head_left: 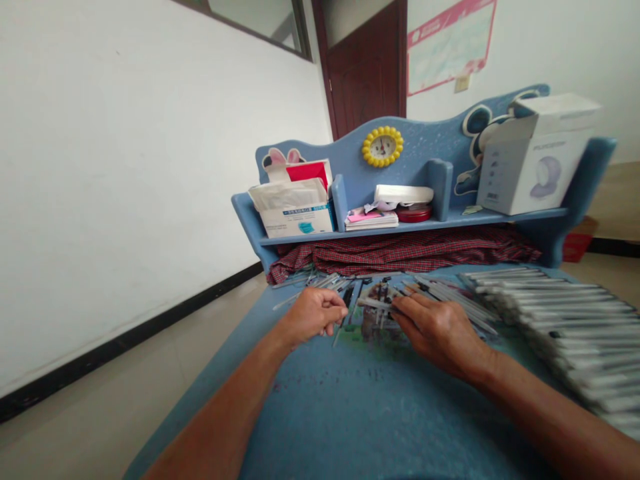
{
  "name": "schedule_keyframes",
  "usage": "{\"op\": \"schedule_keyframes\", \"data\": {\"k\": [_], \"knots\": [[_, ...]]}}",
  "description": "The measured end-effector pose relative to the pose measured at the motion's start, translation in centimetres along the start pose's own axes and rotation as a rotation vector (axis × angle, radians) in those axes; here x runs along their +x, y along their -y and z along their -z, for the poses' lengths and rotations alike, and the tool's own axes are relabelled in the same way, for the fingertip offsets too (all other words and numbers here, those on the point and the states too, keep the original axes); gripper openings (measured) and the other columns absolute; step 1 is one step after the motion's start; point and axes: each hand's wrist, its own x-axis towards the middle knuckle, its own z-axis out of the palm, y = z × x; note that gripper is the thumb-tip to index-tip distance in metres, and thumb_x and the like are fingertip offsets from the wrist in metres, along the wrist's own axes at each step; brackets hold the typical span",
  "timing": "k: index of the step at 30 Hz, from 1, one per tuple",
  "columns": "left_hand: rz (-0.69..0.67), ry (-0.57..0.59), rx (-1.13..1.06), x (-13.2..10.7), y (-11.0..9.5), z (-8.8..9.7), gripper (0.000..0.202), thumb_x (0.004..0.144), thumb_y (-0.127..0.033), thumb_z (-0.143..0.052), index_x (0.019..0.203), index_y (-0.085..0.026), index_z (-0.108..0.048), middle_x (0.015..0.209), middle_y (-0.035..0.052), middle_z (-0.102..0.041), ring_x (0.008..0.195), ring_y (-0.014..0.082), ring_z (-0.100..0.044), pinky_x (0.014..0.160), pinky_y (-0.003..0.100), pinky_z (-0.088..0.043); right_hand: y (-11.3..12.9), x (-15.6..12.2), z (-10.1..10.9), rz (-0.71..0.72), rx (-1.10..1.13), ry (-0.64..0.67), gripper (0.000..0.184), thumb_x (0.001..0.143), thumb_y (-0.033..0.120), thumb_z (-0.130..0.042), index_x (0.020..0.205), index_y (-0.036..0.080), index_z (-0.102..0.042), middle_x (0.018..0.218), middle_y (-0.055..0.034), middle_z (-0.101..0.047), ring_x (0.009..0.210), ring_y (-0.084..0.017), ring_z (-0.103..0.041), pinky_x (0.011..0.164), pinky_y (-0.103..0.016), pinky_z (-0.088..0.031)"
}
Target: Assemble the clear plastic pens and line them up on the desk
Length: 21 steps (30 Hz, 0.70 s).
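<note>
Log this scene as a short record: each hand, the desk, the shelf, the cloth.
Left hand: fingers curled beside a black piece; grip unclear
Right hand: pinching a clear tube
Desk: blue; loose tubes around the hands, tube stack at right
Shelf: mask box, yellow clock, white box
Cloth: plaid, beneath the shelf

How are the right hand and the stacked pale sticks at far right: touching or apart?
Apart. The head view shows blue tabletop between the right hand and the near edge of the stacked pale sticks.
</note>
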Motion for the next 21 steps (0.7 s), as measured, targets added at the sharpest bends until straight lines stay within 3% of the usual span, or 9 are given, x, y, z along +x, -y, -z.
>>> {"op": "schedule_keyframes", "data": {"k": [8, 16, 21], "knots": [[-0.029, 0.068, 0.25, 0.6, 1.4, -0.1, 0.014, 0.068, -0.029, -0.058, 0.066, -0.015, -0.06, 0.051, -0.0039, -0.053, 0.04, 0.0085, -0.047, 0.041, 0.019, -0.033, 0.0, 0.0, 0.0, 0.007, 0.025, 0.026, 0.019, 0.088, 0.022, -0.043, 0.087, 0.019, -0.061, 0.083, -0.0051, -0.066, 0.077, -0.015, -0.06, 0.069, -0.023, -0.043], [-0.102, -0.083, 0.652, 0.7, 1.2, 1.7, 0.011, 0.067, -0.017, -0.052, 0.063, -0.016, -0.062, 0.048, -0.0036, -0.05, 0.048, 0.0105, -0.045, 0.05, 0.021, -0.03, -0.1, -0.1, 0.0, 0.003, 0.023, 0.033, 0.018, 0.087, 0.021, -0.043, 0.083, 0.019, -0.06, 0.077, -0.0024, -0.064, 0.071, -0.013, -0.059, 0.063, -0.023, -0.04], [-0.053, 0.002, 0.813, 0.5, 1.0, 2.2, 0.012, 0.065, -0.015, -0.053, 0.063, -0.018, -0.065, 0.054, -0.0023, -0.055, 0.056, 0.013, -0.049, 0.055, 0.022, -0.03, -0.2, -0.1, -0.2, -0.001, 0.019, 0.036, 0.019, 0.088, 0.023, -0.042, 0.086, 0.019, -0.061, 0.083, -0.0037, -0.065, 0.074, -0.013, -0.059, 0.063, -0.023, -0.04]]}}
